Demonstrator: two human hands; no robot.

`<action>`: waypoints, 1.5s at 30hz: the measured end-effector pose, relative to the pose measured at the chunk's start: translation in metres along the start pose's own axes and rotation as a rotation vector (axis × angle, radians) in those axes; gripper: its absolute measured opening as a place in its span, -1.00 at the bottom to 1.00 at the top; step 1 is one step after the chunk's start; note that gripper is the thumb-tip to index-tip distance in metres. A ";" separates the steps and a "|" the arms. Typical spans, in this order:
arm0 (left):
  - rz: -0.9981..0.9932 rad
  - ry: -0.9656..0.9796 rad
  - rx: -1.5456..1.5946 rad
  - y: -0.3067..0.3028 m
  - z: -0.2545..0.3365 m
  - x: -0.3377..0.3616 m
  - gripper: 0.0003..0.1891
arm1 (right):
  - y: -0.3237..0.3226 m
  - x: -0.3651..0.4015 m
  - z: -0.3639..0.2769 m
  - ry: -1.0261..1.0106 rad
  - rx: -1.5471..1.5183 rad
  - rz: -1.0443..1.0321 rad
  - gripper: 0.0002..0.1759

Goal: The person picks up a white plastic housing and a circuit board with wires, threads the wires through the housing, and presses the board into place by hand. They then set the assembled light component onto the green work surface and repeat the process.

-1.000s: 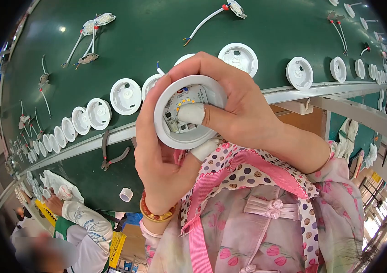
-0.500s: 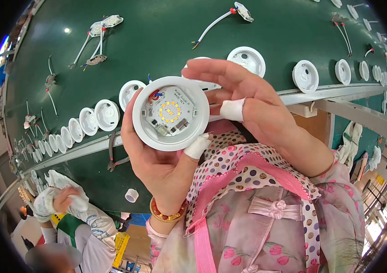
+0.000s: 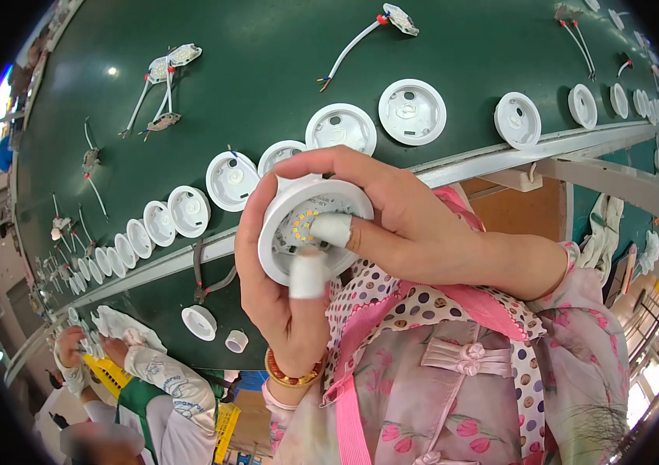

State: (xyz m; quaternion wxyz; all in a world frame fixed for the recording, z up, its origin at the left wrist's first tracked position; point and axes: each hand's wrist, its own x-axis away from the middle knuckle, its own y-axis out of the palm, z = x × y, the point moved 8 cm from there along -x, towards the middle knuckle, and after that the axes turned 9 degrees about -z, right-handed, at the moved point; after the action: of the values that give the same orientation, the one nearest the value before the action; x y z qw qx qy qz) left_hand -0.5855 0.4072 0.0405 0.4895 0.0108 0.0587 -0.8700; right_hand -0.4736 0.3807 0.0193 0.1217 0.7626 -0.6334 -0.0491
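A round white lamp housing [image 3: 355, 203] is held between both hands, tilted, its open side facing me. Inside it sits a round board [image 3: 304, 226] with small yellow LEDs. My left hand [image 3: 283, 302] wraps the housing's left side and underside, its taped thumb pressed inside near the lower rim. My right hand [image 3: 415, 236] curls over the top and right side, and its taped thumb presses on the board. The thumbs hide part of the board. Just beyond the hands, a white housing [image 3: 340, 130] lies on the green table [image 3: 252, 70].
Rows of white housings line the table edge. LED boards with wires [image 3: 170, 70] lie farther back. Pliers [image 3: 200, 275], a tape roll [image 3: 236, 341] and a loose white cup [image 3: 198, 322] are at lower left. A co-worker's sleeve [image 3: 170, 376] shows at bottom left.
My right hand has come in from beside the housing and now grips it, thumb inside. My left thumb has moved from the rim inward. The housing is tilted more. The loose cup now shows below the pliers.
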 end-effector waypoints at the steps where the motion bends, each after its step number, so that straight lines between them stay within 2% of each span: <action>1: 0.045 -0.004 0.010 -0.003 -0.003 0.002 -0.48 | 0.001 0.000 0.001 0.004 -0.027 0.017 -0.55; 3: 0.142 0.025 -0.082 -0.007 -0.003 0.004 -0.61 | 0.007 0.001 0.006 0.014 -0.078 0.046 -0.56; 6: 0.196 0.054 -0.121 -0.006 -0.002 0.002 -0.62 | 0.010 -0.001 0.002 -0.196 -0.091 0.133 -0.57; 16: 0.207 0.098 -0.291 -0.003 0.007 0.004 -0.62 | 0.006 -0.006 0.000 -0.228 -0.070 0.161 -0.65; 19: 0.105 -0.005 -0.023 -0.004 -0.002 -0.010 -0.40 | -0.001 -0.010 0.005 -0.161 -0.110 0.207 -0.68; 22: -0.184 -0.078 0.284 0.013 -0.002 -0.012 -0.08 | -0.008 -0.012 0.010 -0.047 -0.223 0.142 -0.69; 23: -0.172 -0.177 0.333 0.011 -0.008 -0.011 0.09 | -0.007 -0.013 0.010 -0.033 -0.249 0.123 -0.68; 26: -0.223 -0.048 -0.003 0.005 -0.005 -0.009 0.03 | -0.004 -0.014 0.005 -0.016 -0.160 0.050 -0.69; 30: -0.188 -0.033 -0.029 0.007 -0.001 -0.005 -0.05 | -0.005 -0.014 -0.001 0.024 0.102 0.004 -0.66; 35: -0.123 -0.054 -0.228 0.002 0.007 0.002 -0.13 | 0.002 -0.015 0.002 -0.059 0.120 0.023 -0.66; 38: -0.147 -0.079 -0.037 0.002 -0.001 -0.005 -0.11 | 0.000 -0.016 0.010 -0.028 0.063 0.042 -0.66; 41: -0.212 -0.151 0.028 0.002 -0.009 -0.008 -0.10 | 0.002 -0.018 0.010 0.002 -0.032 0.029 -0.68; 45: -0.197 -0.156 0.016 0.002 -0.007 -0.006 -0.09 | 0.003 -0.018 0.014 0.032 -0.067 0.052 -0.72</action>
State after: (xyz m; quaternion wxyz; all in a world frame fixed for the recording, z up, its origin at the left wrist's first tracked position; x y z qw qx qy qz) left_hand -0.5812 0.4125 0.0336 0.4044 -0.0588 0.0143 -0.9126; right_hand -0.4834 0.3963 0.0047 0.1588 0.7419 -0.6491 -0.0548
